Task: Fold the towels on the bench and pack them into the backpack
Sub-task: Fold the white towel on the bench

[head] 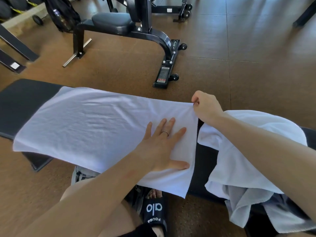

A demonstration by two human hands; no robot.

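A white towel lies spread flat along the black bench. My left hand rests palm down on its right end, fingers spread. My right hand pinches the towel's far right corner between thumb and finger. More white towels lie in a crumpled heap on the bench to the right, partly under my right forearm, with a grey one hanging at the near edge. A black backpack leans at the back left, beside a gym machine.
A black weight machine with a padded seat stands on the brown floor beyond the bench. Black frames sit at the far left. My sandalled foot is below the bench's near edge.
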